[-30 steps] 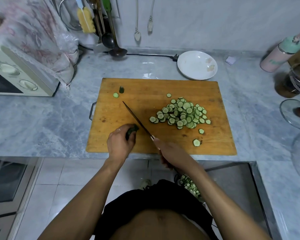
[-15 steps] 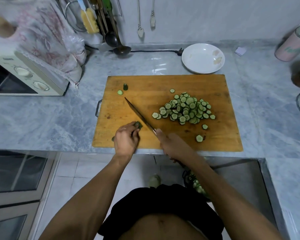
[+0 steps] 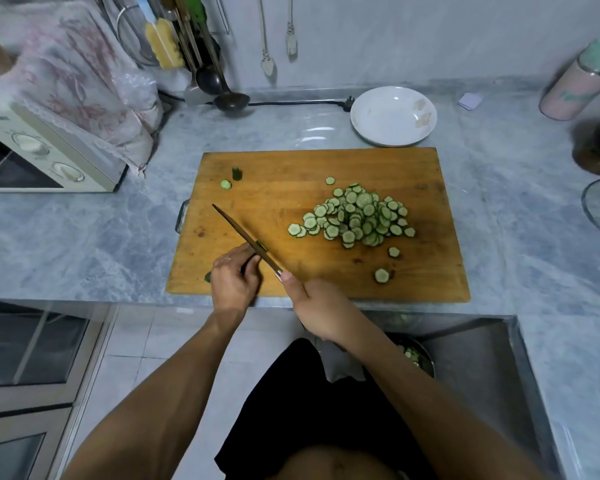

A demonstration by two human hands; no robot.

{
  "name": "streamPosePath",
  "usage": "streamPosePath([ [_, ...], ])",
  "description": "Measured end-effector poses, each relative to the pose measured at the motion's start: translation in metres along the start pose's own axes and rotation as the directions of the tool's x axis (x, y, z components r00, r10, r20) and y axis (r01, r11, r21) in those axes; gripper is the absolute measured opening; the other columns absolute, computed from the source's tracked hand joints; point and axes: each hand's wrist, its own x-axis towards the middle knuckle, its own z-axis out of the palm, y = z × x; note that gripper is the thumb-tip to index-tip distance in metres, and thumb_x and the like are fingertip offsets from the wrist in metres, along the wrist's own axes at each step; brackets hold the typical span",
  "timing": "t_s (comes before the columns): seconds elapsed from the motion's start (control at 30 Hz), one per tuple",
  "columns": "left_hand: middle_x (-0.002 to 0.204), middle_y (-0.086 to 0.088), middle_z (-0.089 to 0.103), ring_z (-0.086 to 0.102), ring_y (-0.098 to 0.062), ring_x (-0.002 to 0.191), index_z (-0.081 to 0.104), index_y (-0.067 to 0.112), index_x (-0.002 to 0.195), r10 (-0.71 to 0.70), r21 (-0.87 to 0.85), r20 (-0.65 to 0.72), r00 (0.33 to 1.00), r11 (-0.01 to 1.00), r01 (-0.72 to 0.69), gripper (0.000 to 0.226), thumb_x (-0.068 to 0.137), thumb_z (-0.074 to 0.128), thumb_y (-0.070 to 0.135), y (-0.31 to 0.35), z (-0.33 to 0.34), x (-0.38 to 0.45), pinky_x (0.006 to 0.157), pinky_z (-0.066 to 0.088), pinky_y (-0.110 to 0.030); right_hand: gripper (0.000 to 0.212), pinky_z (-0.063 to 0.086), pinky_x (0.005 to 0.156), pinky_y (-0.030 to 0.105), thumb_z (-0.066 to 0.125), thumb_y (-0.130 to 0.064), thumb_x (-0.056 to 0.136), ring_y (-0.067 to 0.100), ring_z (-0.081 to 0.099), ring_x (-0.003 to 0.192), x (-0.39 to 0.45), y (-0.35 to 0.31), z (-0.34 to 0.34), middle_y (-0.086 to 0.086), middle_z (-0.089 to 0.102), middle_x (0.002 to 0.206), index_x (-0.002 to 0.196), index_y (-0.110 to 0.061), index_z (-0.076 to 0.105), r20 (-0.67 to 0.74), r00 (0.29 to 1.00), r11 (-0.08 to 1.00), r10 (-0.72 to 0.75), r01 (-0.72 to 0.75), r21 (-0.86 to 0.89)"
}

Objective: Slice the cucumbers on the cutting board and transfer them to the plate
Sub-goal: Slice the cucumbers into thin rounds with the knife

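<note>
On the grey marble bench (image 3: 84,244) lies a wooden cutting board (image 3: 326,271), and near its front left corner the left hand (image 3: 232,282) is curled over the last stub of cucumber, which the fingers hide almost wholly; only a sliver of green shows against the knife blade and another small dark green bit (image 3: 207,277) peeks out at the hand's left side, too covered to tell whether it is the same piece. The right hand (image 3: 317,306) is wrapped around the handle of the knife (image 3: 246,239), the handle itself buried in the fist, with the forefinger stretched toward the blade; the thin dark blade runs up and left across the board, touching the left hand's knuckles. A heap of cucumber slices (image 3: 355,220) sits on the right half of the board, with a few loose rounds near it toward the front edge. At the board's far left lie a cut end piece (image 3: 236,173) and one small round (image 3: 225,184). Just behind the board stands the white plate (image 3: 394,116), holding no slices. Below the bench edge, a bowl (image 3: 418,358) with some greenish pieces is mostly hidden behind the right forearm. A toaster oven (image 3: 45,157) under a cloth is cut off at the left.
</note>
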Motion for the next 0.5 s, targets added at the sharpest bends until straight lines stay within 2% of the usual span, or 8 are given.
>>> streamPosePath([
  [0.07, 0.101, -0.009, 0.074, 0.067, -0.022, 0.093, 0.075, 0.005, 0.097, 0.034, 0.001, 0.005, 0.999, 0.999, -0.034, 0.023, 0.081, 0.058, 0.004, -0.004, 0.002, -0.002, 0.08, 0.05, -0.025, 0.064, 0.033, 0.063, 0.032, 0.019, -0.058, 0.103, 0.023, 0.049, 0.068, 0.0, 0.0, -0.003, 0.002, 0.045, 0.062, 0.058, -0.019, 0.042, -0.003, 1.0, 1.0, 0.001, -0.001, -0.006],
  [0.13, 0.105, -0.01, 0.073, 0.068, -0.025, 0.097, 0.076, 0.006, 0.099, 0.027, 0.013, 0.02, 0.999, 1.0, -0.028, 0.026, 0.082, 0.057, 0.006, -0.009, 0.005, -0.002, 0.083, 0.054, -0.032, 0.064, 0.034, 0.067, 0.03, 0.019, -0.058, 0.103, 0.025, 0.05, 0.068, -0.001, 0.0, -0.007, 0.002, 0.046, 0.061, 0.058, -0.018, 0.042, -0.004, 1.0, 1.0, 0.002, -0.002, -0.011],
  [0.23, 0.109, -0.011, 0.072, 0.067, -0.026, 0.101, 0.076, 0.009, 0.102, -0.005, 0.029, 0.05, 0.999, 1.0, 0.003, 0.027, 0.083, 0.056, 0.01, -0.013, 0.006, -0.001, 0.085, 0.054, -0.037, 0.065, 0.038, 0.067, 0.029, 0.02, -0.058, 0.103, 0.018, 0.046, 0.054, -0.005, -0.003, -0.014, 0.003, 0.045, 0.058, 0.058, -0.017, 0.043, 0.023, 1.0, 1.0, 0.011, -0.012, 0.017],
  [0.4, 0.113, -0.01, 0.071, 0.067, -0.025, 0.102, 0.076, 0.01, 0.101, -0.034, 0.05, 0.082, 0.996, 0.998, 0.03, 0.03, 0.083, 0.053, 0.013, -0.012, 0.006, -0.002, 0.084, 0.055, -0.038, 0.068, 0.041, 0.046, 0.022, 0.019, -0.06, 0.102, 0.018, 0.053, 0.045, -0.007, -0.007, -0.018, 0.006, 0.055, 0.059, 0.063, -0.013, 0.049, 0.044, 0.998, 0.997, 0.051, -0.053, 0.049],
  [0.5, 0.113, -0.011, 0.07, 0.067, -0.026, 0.102, 0.076, 0.009, 0.102, -0.058, 0.066, 0.095, 0.994, 0.996, 0.052, 0.032, 0.081, 0.052, 0.01, -0.013, 0.007, 0.0, 0.084, 0.055, -0.04, 0.069, 0.039, 0.045, 0.022, 0.019, -0.062, 0.101, 0.018, 0.052, 0.043, -0.004, -0.009, -0.016, 0.007, 0.055, 0.06, 0.065, -0.012, 0.05, 0.044, 0.997, 0.997, 0.07, -0.072, 0.039],
])
